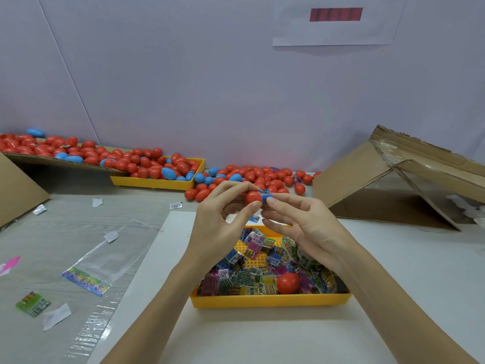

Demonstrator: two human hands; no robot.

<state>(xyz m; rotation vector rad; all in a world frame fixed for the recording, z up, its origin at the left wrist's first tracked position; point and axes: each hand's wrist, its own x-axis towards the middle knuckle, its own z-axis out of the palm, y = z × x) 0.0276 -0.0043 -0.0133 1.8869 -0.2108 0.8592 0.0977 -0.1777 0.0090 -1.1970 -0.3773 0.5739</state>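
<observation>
While red and blue plastic eggs (86, 153) spill from a cardboard sheet (34, 157) into a far yellow tray (152, 183) at the left, the left hand (217, 224) grips a red egg half (253, 198) between thumb and fingers, raised above the worktop (393, 258). Touching its open end is a small blue packet (265, 199), pinched by the right hand (301, 222). Below the hands a near yellow tray (270, 302) holds wrapped packets (236, 279) and another red half (288, 282). An opened cardboard box (367, 185) lies at the right.

Red egg shell (252, 197) with blue packet (265, 198)
The glossy shell lies sideways in mid-air, open end rightward; the small printed packet sticks partly out of it.
</observation>
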